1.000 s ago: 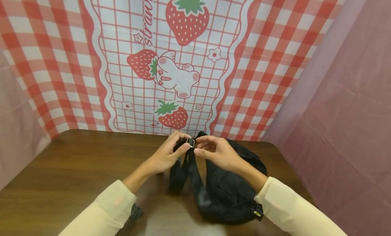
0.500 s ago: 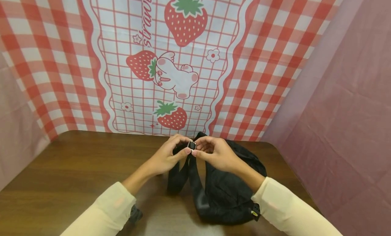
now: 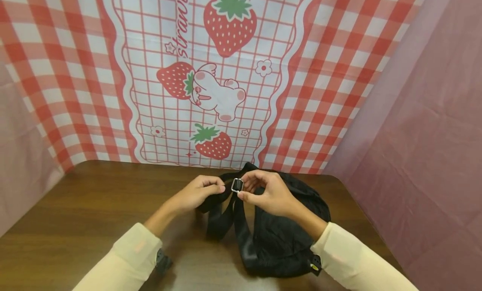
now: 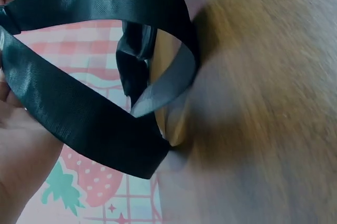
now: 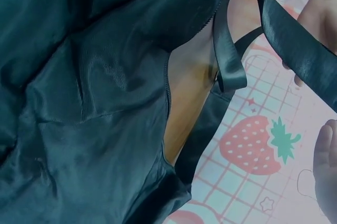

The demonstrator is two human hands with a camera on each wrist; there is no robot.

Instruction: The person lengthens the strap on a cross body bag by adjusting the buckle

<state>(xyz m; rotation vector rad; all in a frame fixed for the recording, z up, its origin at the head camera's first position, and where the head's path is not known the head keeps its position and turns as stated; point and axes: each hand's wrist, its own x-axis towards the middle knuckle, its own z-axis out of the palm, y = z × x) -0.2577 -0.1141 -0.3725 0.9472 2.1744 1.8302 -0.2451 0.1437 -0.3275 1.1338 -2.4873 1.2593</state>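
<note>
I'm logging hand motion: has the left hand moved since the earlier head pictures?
Yes. Against the lowest printed strawberry, the left hand has shifted leftward and slightly lower in the head view, away from the metal buckle.

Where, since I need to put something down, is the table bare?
Widest: the left of the table, between its edge and the left sleeve. Narrower: between the black bag and right edge. Crowded: the far middle, with straps, buckle, left hand and right hand.
</note>
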